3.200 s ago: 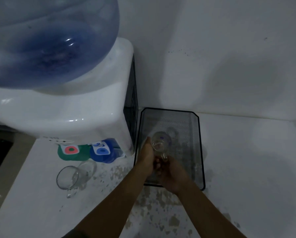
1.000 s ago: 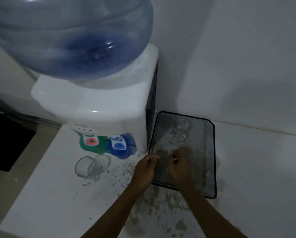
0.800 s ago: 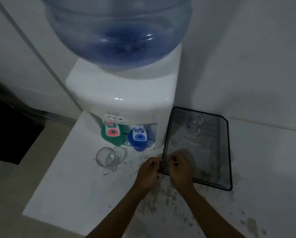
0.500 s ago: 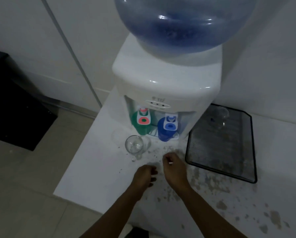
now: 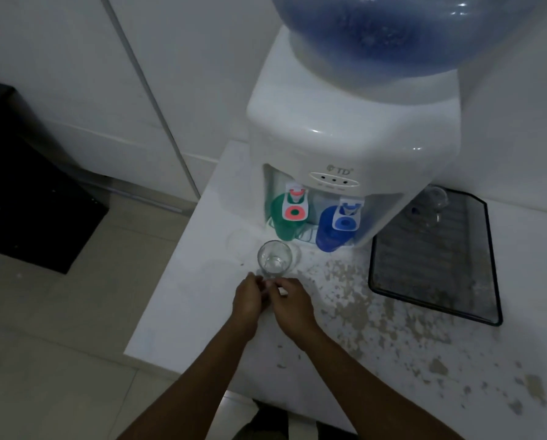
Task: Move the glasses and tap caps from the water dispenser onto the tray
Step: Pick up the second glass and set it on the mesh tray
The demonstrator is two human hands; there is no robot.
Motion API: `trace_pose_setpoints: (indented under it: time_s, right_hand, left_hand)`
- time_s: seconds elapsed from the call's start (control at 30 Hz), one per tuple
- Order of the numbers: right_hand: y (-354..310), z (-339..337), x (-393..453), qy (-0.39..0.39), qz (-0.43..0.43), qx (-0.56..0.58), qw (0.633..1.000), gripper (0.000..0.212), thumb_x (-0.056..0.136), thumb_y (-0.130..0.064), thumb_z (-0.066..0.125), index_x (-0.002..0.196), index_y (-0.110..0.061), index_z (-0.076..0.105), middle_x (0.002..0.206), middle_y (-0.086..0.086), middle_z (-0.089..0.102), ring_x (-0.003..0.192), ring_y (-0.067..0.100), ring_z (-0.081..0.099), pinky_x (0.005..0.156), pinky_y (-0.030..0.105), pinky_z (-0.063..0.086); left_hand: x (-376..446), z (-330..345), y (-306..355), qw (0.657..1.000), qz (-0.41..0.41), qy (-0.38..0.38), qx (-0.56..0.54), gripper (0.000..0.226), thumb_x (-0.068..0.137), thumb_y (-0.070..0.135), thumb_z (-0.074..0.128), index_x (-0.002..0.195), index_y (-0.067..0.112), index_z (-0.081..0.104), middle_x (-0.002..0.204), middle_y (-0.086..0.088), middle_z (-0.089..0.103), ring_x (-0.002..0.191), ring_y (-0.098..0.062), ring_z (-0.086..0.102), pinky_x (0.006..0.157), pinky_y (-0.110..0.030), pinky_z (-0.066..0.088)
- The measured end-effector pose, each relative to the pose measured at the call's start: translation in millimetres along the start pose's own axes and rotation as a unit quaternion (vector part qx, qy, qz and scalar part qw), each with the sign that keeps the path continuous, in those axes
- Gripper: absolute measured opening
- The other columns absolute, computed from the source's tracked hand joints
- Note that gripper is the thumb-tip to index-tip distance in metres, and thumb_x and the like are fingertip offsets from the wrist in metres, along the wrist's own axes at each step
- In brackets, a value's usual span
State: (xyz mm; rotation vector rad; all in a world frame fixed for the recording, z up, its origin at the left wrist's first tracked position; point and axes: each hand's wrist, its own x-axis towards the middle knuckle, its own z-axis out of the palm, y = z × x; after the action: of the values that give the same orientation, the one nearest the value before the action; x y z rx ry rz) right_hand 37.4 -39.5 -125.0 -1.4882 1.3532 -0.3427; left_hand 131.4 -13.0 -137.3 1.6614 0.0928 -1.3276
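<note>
- We see the water dispenser (image 5: pixel 351 134) standing on the white desk (image 5: pixel 183 306), and we use it as our landmark.
- A clear glass (image 5: pixel 274 258) lies on its side on the desk just in front of the dispenser, below the green cap (image 5: pixel 285 222).
- The blue cap (image 5: pixel 335 230) sits beside the green one, both under the dispenser's taps.
- The black mesh tray (image 5: pixel 488 249) lies on the desk to the right of the dispenser; a second glass (image 5: pixel 432 206) lies at its far end, close to the dispenser.
- Our left hand (image 5: pixel 248 298) and right hand (image 5: pixel 293 301) are side by side in front of the near glass, fingers curled at its base.
- We cannot tell whether either hand grips it.
</note>
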Motion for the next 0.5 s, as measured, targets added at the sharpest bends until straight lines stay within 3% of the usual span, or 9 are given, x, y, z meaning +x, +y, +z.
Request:
trace_pose_setpoints:
  time_s: [0.13, 0.2, 0.33, 0.5]
  right_hand:
    - [5.3, -3.2, -2.1, -0.017, 0.022, 0.019, 0.999, 0.020, 0.098, -0.041, 0.052, 0.105, -0.028, 0.065, 0.106, -0.011, 0.061, 0.088, -0.004, 0.057, 0.072, 0.010, 0.039]
    - [12.0, -12.2, -7.5, -0.028, 0.007, 0.019, 0.999, 0.028, 0.098, -0.038, 0.053, 0.115, -0.021, 0.067, 0.113, -0.007, 0.062, 0.098, 0.001, 0.058, 0.081, 0.012, 0.041]
    - [21.8, -34.5, -26.9, -0.030, -0.018, 0.048, 0.998, 0.024, 0.099, -0.034, 0.053, 0.113, -0.025, 0.071, 0.113, -0.007, 0.063, 0.100, -0.003, 0.058, 0.084, 0.009, 0.041]
    - [29.8, -68.7, -44.3, 0.023, -0.011, 0.087, 0.996, 0.020, 0.099, -0.033, 0.054, 0.112, -0.031, 0.069, 0.110, -0.011, 0.063, 0.097, -0.009, 0.058, 0.079, 0.006, 0.041]
  left_hand:
    - [-1.3, 0.3, 0.1, 0.999, -0.012, -0.021, -0.033, 0.052, 0.104, 0.039, 0.025, 0.111, 0.007, 0.066, 0.106, -0.018, 0.073, 0.103, -0.030, 0.069, 0.092, -0.039, 0.055]
    - [-1.5, 2.1, -1.3, 0.998, -0.018, -0.032, -0.053, 0.049, 0.104, 0.040, 0.028, 0.106, 0.010, 0.066, 0.093, -0.014, 0.077, 0.097, -0.028, 0.070, 0.084, -0.037, 0.057]
    - [-4.7, 17.8, -3.1, 0.995, -0.029, -0.059, -0.075, 0.041, 0.100, 0.036, 0.037, 0.102, 0.010, 0.069, 0.075, -0.008, 0.078, 0.079, -0.023, 0.072, 0.068, -0.033, 0.058]
    - [-15.1, 60.4, -10.3, 0.989, -0.051, -0.116, -0.080, 0.044, 0.100, 0.039, 0.041, 0.110, 0.008, 0.069, 0.082, -0.012, 0.078, 0.084, -0.025, 0.071, 0.075, -0.036, 0.056]
